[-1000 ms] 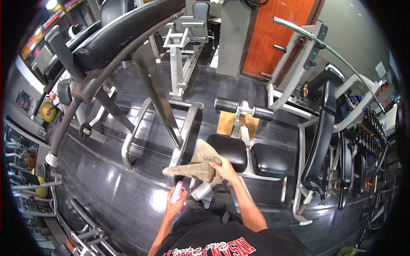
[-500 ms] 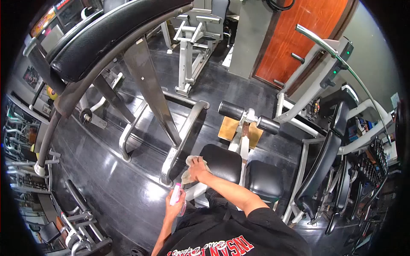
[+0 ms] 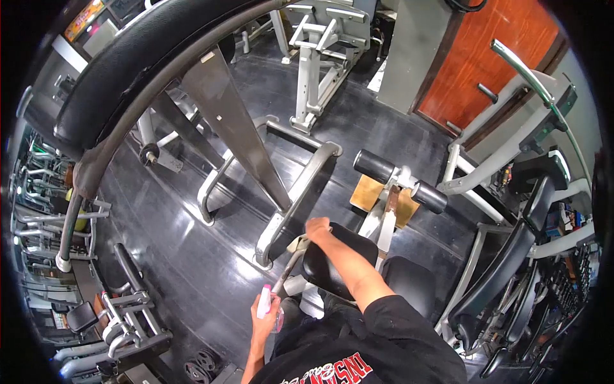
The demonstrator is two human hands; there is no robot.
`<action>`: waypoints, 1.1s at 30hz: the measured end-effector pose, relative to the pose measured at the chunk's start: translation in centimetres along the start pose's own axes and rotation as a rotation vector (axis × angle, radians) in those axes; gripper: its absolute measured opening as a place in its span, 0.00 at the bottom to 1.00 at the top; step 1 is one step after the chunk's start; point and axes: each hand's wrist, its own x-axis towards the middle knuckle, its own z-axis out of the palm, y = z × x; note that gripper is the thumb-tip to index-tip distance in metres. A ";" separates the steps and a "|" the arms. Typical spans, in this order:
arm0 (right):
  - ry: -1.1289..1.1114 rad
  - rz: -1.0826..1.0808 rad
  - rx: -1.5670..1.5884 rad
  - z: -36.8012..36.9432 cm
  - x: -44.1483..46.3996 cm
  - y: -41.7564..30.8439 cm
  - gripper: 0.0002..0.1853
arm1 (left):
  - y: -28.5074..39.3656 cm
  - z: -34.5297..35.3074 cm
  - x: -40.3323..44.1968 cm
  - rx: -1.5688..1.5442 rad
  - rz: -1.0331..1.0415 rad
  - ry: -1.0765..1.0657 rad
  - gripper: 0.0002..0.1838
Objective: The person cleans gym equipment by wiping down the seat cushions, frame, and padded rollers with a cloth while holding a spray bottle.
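My right hand (image 3: 318, 228) is closed on a pale cloth (image 3: 298, 244) at the far left corner of a black padded seat (image 3: 332, 272). Part of the cloth hangs over the seat's left edge, next to a metal bar. Lower down, my left hand (image 3: 261, 323) grips a spray bottle (image 3: 265, 301) with a pink and white top and a clear body. It is held upright, in front of my body and apart from the seat. A second black pad (image 3: 409, 282) lies to the right of the first, partly behind my right arm.
Black foam rollers (image 3: 374, 166) and a wooden board (image 3: 367, 192) are beyond the seat. A large grey-framed machine with a curved black pad (image 3: 153, 57) rises at the left. A reclined black bench (image 3: 495, 275) stands at the right. Weight plates (image 3: 203, 362) lie on the floor.
My right hand has moved with the cloth from the seat's left side to its far left corner. My left hand still holds the bottle. The whole view has shifted a little.
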 end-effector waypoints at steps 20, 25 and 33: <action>-0.270 0.204 1.102 12.1 -2.6 24.6 0.18 | -0.6 1.4 0.1 0.143 -0.066 -0.150 0.06; -0.250 0.304 0.796 5.2 -10.1 22.9 0.22 | -0.6 1.4 1.0 0.164 -0.018 -0.241 0.08; 0.434 0.731 1.116 12.1 -14.1 16.9 0.25 | -0.3 0.5 2.9 0.110 -0.048 -0.429 0.09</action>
